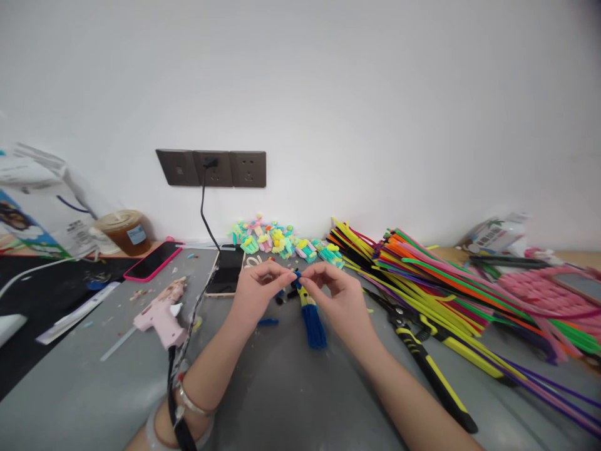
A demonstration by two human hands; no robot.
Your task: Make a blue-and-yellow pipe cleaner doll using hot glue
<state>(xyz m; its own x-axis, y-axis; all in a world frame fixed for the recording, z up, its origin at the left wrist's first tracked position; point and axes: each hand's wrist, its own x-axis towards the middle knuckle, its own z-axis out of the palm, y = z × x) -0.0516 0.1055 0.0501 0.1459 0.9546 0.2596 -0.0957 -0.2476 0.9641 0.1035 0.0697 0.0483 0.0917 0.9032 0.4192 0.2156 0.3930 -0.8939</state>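
Observation:
My left hand [256, 289] and my right hand [335, 294] meet above the grey table [291, 388], fingers pinched on the top of a small blue and yellow pipe-cleaner figure [310, 316]. Its blue tassel end hangs down toward the table between my wrists. A short blue pipe-cleaner piece [268, 322] lies under my left hand. Small dark bits lie on the table just behind my fingers.
A pink glue gun [162, 316] lies at left, its cord running past my left wrist. Yellow-handled pliers [425, 360] and a heap of coloured pipe cleaners [446, 282] lie at right. Two phones [153, 260] [227, 270], finished figures [282, 241], a drink cup [126, 232] and wall sockets [212, 168] are behind.

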